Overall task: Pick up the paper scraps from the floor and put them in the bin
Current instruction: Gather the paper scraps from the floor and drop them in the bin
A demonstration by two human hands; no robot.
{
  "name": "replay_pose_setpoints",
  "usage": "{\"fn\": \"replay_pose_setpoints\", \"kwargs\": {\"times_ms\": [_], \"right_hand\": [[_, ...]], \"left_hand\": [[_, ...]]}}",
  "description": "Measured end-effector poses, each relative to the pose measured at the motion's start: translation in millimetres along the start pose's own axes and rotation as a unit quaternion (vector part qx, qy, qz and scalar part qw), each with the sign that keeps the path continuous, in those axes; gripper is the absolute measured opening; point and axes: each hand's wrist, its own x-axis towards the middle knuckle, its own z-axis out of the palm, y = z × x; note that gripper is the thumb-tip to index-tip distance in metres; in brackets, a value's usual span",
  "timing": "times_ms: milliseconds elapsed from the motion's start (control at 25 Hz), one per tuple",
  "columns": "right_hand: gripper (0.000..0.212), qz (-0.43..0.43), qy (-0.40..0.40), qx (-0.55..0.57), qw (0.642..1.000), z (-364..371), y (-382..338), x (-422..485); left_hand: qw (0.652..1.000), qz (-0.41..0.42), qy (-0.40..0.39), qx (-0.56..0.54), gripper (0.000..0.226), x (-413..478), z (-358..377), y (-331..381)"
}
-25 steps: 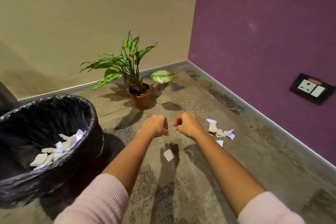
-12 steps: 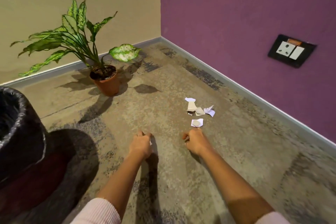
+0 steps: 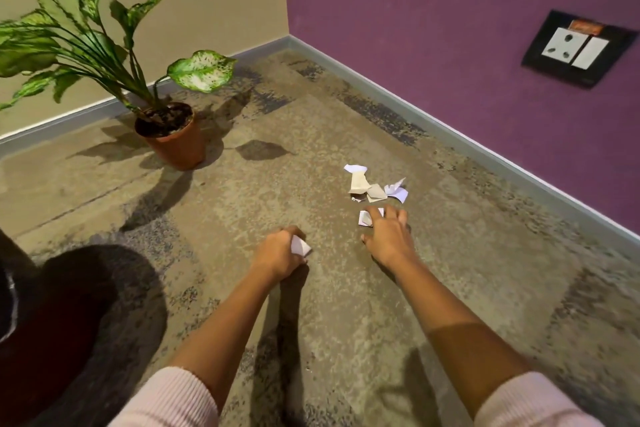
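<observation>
Head: scrap (image 3: 300, 246) inside left grip (image 3: 280, 253)

Creased, matt paper scraps (image 3: 375, 185) at one o'clock on the rough, mottled carpet floor (image 3: 346, 305). Matt terracotta-looking pot (image 3: 180, 146) at ten. Grainy matt purple wall (image 3: 433, 28), black plastic-looking socket plate (image 3: 578, 48). Ribbed knit sleeves (image 3: 173, 399) at six.

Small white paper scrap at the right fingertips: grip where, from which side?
Probably pinch its exposed left edge from above. The small white paper scrap lies low on the brown carpet, slightly creased, with the right hand spread over its right part; a sideways reach finds little.
</observation>
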Motion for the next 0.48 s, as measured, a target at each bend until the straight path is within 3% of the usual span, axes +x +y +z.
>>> {"fn": "replay_pose_setpoints", "kwargs": {"times_ms": [160, 360, 480], "right_hand": [[0.079, -0.002, 0.013, -0.012, 1.0, -11, 19, 29], [0.107, 0.017, -0.078, -0.004, 0.997, -20, 30, 65], [0.124, 0.029, -0.135, -0.009, 0.99, -20, 27, 82]], "left_hand": [[0.999, 0.05, -0.004, 0.017, 0.077, 34, 3, 50], [0.991, 0.128, -0.028, 0.034, 0.084, 89, 2, 90], [0.985, 0.153, -0.019, 0.078, 0.103, 118, 7, 99]]}}
